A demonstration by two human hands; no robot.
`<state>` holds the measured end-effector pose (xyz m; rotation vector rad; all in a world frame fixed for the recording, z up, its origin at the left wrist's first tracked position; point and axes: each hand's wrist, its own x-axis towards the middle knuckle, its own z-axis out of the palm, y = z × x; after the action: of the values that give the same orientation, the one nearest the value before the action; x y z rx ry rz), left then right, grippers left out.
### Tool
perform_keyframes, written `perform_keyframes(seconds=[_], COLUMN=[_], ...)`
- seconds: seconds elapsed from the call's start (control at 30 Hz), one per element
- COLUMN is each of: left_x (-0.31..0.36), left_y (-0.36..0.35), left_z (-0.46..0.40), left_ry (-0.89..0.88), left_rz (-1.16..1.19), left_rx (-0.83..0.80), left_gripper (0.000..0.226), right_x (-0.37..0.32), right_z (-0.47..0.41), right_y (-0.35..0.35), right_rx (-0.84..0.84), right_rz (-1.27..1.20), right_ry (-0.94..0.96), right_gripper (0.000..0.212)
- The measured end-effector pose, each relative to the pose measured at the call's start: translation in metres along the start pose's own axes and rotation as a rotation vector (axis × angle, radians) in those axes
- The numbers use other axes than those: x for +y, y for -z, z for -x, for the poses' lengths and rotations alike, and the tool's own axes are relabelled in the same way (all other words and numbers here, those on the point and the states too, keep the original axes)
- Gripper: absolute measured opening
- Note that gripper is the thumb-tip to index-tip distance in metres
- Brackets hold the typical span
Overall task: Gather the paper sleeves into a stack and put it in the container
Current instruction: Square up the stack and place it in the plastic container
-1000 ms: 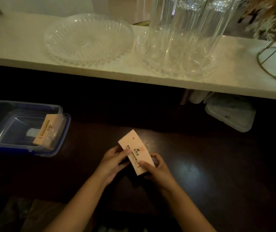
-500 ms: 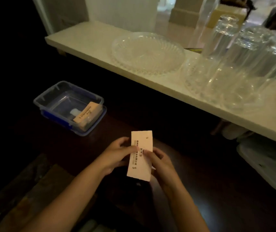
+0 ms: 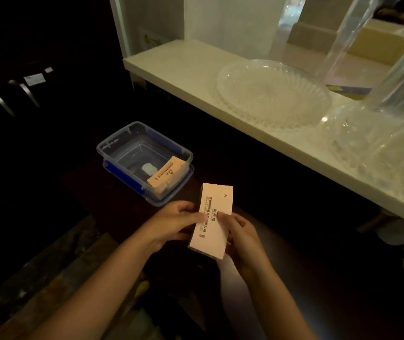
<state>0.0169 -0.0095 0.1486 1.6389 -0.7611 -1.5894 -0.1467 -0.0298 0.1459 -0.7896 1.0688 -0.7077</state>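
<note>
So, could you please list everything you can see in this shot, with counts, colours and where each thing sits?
stack of paper sleeves: one stack, pale pink with dark print, held in both hands above the dark table
container: one, clear plastic with blue clips, open, on the dark table, ahead and left of the hands
sleeves in the container: one small bundle, tan, leaning at its right side
shelf: one, cream, running along the right
glass plate: one, clear, on the shelf
glassware: clear, at the shelf's right end; count unclear
left hand: grips the stack's left edge
right hand: grips the stack's right edge
</note>
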Motion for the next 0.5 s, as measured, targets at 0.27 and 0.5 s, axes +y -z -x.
perform_keyframes(seconds=[0.27,0.5], left_x=[0.037,0.097], left_y=[0.112,0.227], left_z=[-0.054,-0.124], left_ry=[-0.028,-0.037], left_rz=[0.002,-0.125], left_rx=[-0.04,0.029], left_gripper=[0.022,0.014], right_x=[-0.012,-0.025], right_z=[-0.068,-0.138], right_y=[-0.091,-0.116], right_rx=[-0.044,0.059], right_rz=[0.094,1.562], right_ry=[0.088,0.634], right_gripper=[0.026,0.047])
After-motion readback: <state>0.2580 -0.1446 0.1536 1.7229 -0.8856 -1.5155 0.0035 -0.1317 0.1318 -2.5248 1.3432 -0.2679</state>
